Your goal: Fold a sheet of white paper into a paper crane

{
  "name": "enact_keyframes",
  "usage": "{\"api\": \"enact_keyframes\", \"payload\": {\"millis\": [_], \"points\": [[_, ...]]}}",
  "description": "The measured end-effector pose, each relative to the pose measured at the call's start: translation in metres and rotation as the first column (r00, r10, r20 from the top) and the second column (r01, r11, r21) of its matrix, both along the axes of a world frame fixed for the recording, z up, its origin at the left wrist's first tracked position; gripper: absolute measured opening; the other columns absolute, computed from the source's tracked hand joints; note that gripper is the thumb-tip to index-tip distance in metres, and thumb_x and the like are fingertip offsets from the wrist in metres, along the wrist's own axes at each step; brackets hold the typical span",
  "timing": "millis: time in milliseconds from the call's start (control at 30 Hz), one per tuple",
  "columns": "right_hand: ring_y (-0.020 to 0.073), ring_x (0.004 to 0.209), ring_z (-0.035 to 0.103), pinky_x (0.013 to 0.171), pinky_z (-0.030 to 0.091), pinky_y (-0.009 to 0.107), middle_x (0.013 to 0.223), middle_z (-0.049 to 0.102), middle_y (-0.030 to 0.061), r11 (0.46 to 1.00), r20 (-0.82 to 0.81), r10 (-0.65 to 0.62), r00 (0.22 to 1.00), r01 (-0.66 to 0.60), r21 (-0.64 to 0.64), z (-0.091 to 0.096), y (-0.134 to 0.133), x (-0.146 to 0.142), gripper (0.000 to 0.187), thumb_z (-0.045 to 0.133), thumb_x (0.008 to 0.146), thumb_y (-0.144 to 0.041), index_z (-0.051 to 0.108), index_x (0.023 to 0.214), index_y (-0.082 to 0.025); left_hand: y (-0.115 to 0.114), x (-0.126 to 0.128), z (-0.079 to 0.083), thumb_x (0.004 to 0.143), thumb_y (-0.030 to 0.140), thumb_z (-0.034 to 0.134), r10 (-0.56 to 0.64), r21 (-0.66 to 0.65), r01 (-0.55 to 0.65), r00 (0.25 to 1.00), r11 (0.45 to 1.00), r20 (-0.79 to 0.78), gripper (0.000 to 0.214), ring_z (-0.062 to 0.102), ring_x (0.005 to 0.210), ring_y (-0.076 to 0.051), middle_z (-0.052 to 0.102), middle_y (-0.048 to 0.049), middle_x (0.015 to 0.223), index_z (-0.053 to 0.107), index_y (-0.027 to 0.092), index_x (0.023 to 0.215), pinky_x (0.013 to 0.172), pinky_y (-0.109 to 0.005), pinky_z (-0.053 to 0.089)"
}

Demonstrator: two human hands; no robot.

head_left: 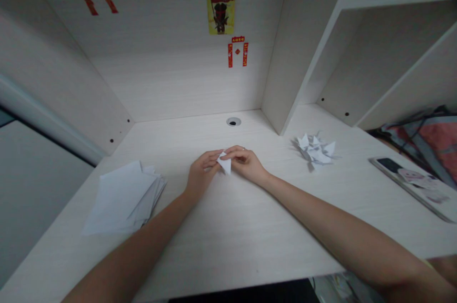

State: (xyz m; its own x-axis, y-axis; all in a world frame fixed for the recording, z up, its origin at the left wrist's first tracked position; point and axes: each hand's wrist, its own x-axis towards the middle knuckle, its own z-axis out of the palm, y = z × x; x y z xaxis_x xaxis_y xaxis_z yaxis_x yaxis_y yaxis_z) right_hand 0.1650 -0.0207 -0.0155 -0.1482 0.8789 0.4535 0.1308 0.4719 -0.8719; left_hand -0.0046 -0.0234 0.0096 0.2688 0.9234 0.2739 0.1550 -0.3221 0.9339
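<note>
A small folded piece of white paper (225, 165) with a pointed lower corner is held just above the desk between both hands. My left hand (202, 173) is closed on its left side, thumb and fingers pinching it. From the right, my right hand (248, 164), with a ring on one finger, pinches its upper edge. Fingers cover part of the folds. A loose stack of white paper sheets (123, 193) lies left of my left forearm. On the right rests a small pile of folded white paper pieces (317, 149).
A phone (414, 186) in a printed case lies at the desk's right side, near a red and grey bag (435, 138). A round cable hole (233, 122) sits at the back. A vertical panel (303, 50) and shelves rise on the right.
</note>
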Motion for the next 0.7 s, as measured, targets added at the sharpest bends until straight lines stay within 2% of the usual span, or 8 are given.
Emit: {"api": "enact_keyframes", "payload": {"millis": [133, 233, 333, 433, 700], "points": [[0.0162, 0.088, 0.062, 0.075, 0.048, 0.029, 0.094, 0.066, 0.0064, 0.998, -0.084, 0.042, 0.996, -0.046, -0.043, 0.0011, -0.0003, -0.0009, 0.014, 0.063, 0.076, -0.022, 0.073, 0.086, -0.023, 0.007, -0.0011, -0.0051, 0.071, 0.024, 0.063, -0.016, -0.076, 0.021, 0.997, 0.997, 0.073, 0.025, 0.069, 0.078, -0.018, 0.073, -0.0068, 0.09, 0.066, 0.017, 0.095, 0.072, -0.029, 0.056], [0.0169, 0.085, 0.063, 0.075, 0.049, 0.029, 0.092, 0.068, 0.0067, 0.998, -0.131, 0.009, 0.991, -0.017, -0.06, 0.0, 0.0015, -0.001, 0.011, 0.068, 0.072, -0.026, 0.073, 0.082, -0.022, 0.0102, -0.0016, -0.0067, 0.069, 0.025, 0.065, 0.009, -0.115, 0.004, 0.994, 0.993, 0.113, 0.024, 0.069, 0.082, -0.019, 0.073, -0.0069, 0.091, 0.067, 0.016, 0.092, 0.076, -0.031, 0.055], [0.0172, 0.079, 0.065, 0.073, 0.05, 0.029, 0.086, 0.071, 0.006, 0.99, -0.194, -0.006, 0.981, -0.021, -0.137, -0.0037, 0.0047, -0.0008, 0.013, 0.071, 0.069, -0.029, 0.072, 0.078, -0.02, 0.0096, -0.0014, -0.0049, 0.067, 0.023, 0.066, 0.028, -0.152, -0.01, 0.993, 0.988, 0.119, 0.025, 0.068, 0.084, -0.019, 0.072, -0.0074, 0.093, 0.067, 0.016, 0.091, 0.079, -0.031, 0.053], [0.0166, 0.074, 0.065, 0.072, 0.05, 0.028, 0.081, 0.072, 0.0046, 0.978, -0.258, 0.012, 0.966, -0.065, -0.197, -0.0065, 0.0065, -0.0009, 0.015, 0.073, 0.067, -0.03, 0.072, 0.077, -0.02, 0.0076, -0.001, -0.0029, 0.067, 0.022, 0.066, 0.038, -0.163, -0.016, 0.991, 0.987, 0.13, 0.022, 0.068, 0.082, -0.019, 0.073, -0.0069, 0.092, 0.068, 0.016, 0.087, 0.079, -0.031, 0.053], [0.0143, 0.063, 0.063, 0.062, 0.048, 0.026, 0.072, 0.071, 0.003, 0.964, -0.293, -0.038, 0.955, -0.042, -0.262, -0.0036, 0.0047, -0.0024, 0.017, 0.075, 0.062, -0.029, 0.071, 0.074, -0.018, 0.0068, -0.0011, -0.0034, 0.066, 0.02, 0.068, 0.088, -0.155, -0.069, 0.989, 0.986, 0.12, 0.009, 0.067, 0.073, -0.017, 0.073, -0.0048, 0.078, 0.066, 0.015, 0.074, 0.072, -0.029, 0.052]]}}
